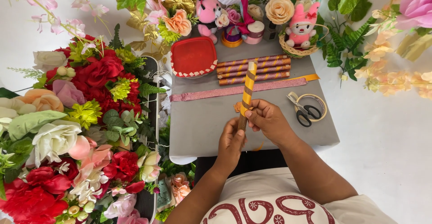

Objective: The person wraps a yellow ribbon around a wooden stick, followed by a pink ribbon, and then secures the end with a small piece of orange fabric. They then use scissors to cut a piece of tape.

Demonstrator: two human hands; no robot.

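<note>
Grey table (202,129) sits among flowers (96,78). Mid-frame, both hands pinch a stick (247,91): left hand (231,144) low, right hand (268,120) on its gold ribbon (249,82). Loose fingers could let the ribbon unwind.

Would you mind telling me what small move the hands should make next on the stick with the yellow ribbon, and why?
Probably one more turn of the yellow ribbon downward around the thin brown stick. The upper part is wrapped in a spiral, while the stretch above the left hand shows bare brown. The right hand pinches the ribbon at the wrap's lower edge, and the left grips the stick's bottom end.
</note>
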